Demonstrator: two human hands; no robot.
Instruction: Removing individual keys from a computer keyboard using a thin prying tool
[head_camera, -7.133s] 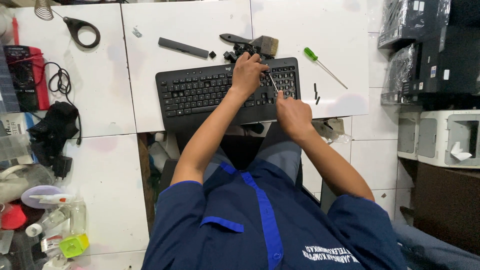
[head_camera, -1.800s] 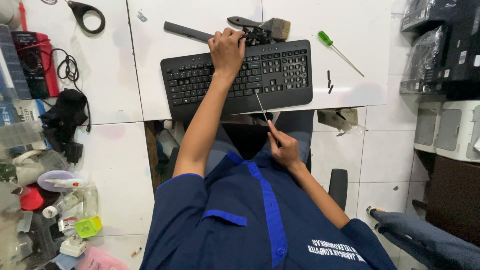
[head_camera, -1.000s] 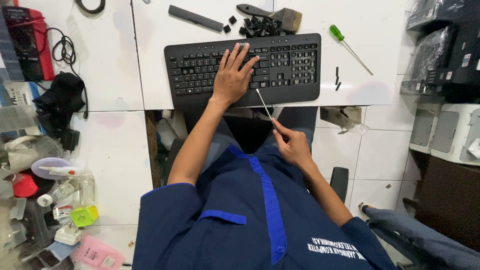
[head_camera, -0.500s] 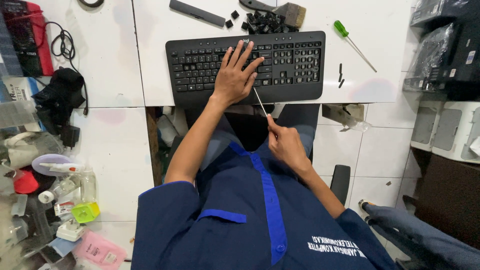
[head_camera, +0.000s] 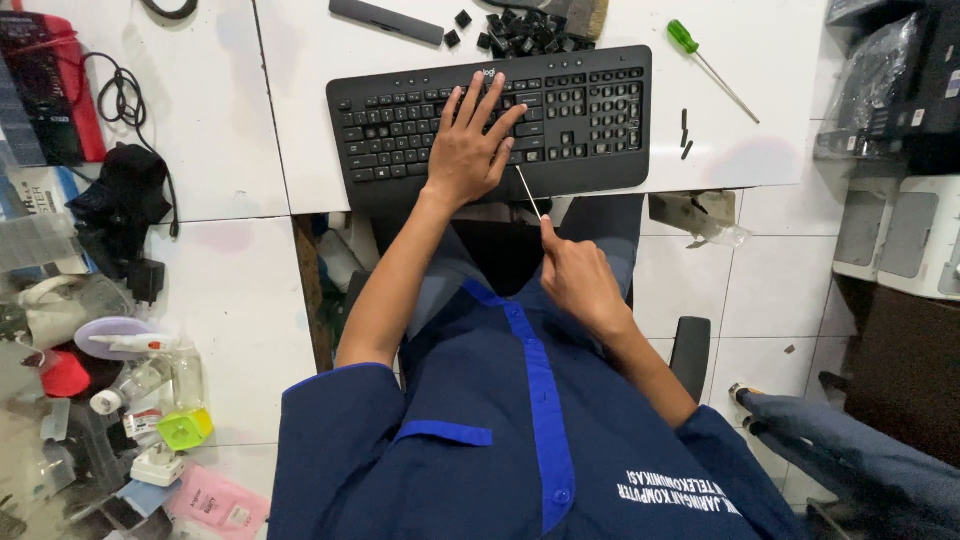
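Keyboard (head_camera: 590, 110) seen as matt black plastic, keys faintly sheened; loose keycaps (head_camera: 525, 30) likewise black plastic. Thin rod (head_camera: 527, 192) pinched in right hand (head_camera: 580, 280), bright polished metal. Table (head_camera: 780, 60) finished in smooth white laminate, slightly scuffed. Screwdriver (head_camera: 700, 55): glossy translucent green plastic handle, bare metal shaft. Shirt (head_camera: 500, 440) noted as dark blue woven cloth, matt. Floor tiles (head_camera: 770, 270) glazed, glossy white. Cable (head_camera: 120, 95) coated in black rubbery plastic

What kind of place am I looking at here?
Likely an electronics repair bench: a keyboard with a pile of pulled keycaps behind it, a green screwdriver, and cables and chargers cluttering the side.
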